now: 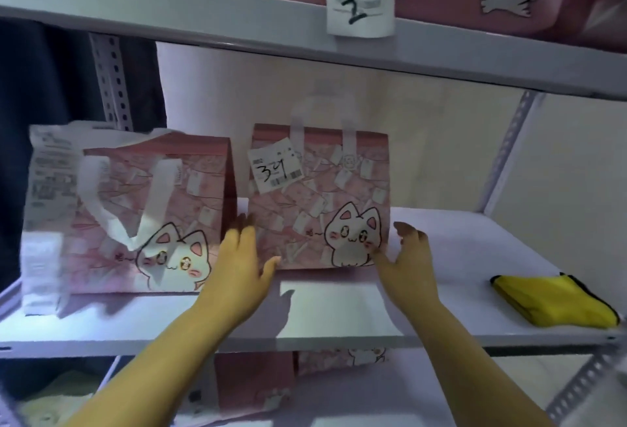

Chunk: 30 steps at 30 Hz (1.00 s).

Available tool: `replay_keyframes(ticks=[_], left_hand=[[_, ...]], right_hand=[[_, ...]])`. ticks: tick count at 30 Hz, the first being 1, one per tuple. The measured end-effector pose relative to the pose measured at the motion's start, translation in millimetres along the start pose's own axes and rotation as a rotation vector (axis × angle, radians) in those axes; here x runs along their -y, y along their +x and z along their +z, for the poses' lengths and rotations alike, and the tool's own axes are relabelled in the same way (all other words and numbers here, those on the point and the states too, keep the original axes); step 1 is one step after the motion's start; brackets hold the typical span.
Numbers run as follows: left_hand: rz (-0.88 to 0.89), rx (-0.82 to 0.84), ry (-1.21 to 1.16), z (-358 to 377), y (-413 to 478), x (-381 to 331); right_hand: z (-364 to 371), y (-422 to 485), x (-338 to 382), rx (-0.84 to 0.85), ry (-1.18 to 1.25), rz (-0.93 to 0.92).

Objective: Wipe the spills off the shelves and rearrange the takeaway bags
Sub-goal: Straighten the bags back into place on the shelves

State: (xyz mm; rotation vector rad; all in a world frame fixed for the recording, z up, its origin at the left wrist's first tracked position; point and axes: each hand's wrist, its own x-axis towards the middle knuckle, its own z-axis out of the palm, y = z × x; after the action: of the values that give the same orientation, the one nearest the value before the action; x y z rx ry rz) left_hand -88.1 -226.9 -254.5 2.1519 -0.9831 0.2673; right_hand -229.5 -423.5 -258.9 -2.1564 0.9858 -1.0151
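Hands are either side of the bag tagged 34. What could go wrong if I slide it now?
Slid left, the tagged bag may bump the neighbouring bag, which stands close beside it. Slid right, it could push the yellow cloth, lying near the front edge of the shelf, off.

Dim, purplish light, soft motion blur, wide-angle bending at edges, hard arm shadows.

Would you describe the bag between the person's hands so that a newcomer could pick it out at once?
Look at the middle shelf, where two pink cat-print bags stand side by side. It is the right-hand bag, flanked by the left hand and right hand. Unlike the left-hand bag, whose handles flop forward, its own stand up and it bears a small hand-numbered label.
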Motion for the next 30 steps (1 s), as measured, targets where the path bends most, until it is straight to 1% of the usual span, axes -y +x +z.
replay_keyframes(ticks=[2, 4, 7, 12, 15, 22, 25, 30], left_hand=[[-0.073, -0.013, -0.002, 10, 1, -3], [-0.149, -0.009, -0.003, 17, 2, -4], [-0.234, 0.019, -0.044, 26, 1, -3], [-0.280, 0.002, -0.089, 33, -1, -2], [-0.259, -0.003, -0.102, 33, -3, 0], [-0.180, 0.027, -0.150, 25, -18, -5], [-0.098, 0.048, -0.202, 21, -28, -8], [-0.016, 0.083, -0.243, 18, -35, -10]], right_hand=[[0, 12, -7, 0.043, -0.033, 0.028], [2, 21, -14, 0.127, -0.040, 0.050], [5, 27, -21, 0.249, 0.041, 0.045], [5, 27, -30, 0.272, 0.213, -0.001], [0, 21, -35, 0.244, 0.252, 0.001], [-21, -4, -44, 0.197, 0.199, -0.005], [-30, -16, -45, 0.186, 0.227, 0.010], [-40, -25, -38, 0.223, 0.228, 0.037]])
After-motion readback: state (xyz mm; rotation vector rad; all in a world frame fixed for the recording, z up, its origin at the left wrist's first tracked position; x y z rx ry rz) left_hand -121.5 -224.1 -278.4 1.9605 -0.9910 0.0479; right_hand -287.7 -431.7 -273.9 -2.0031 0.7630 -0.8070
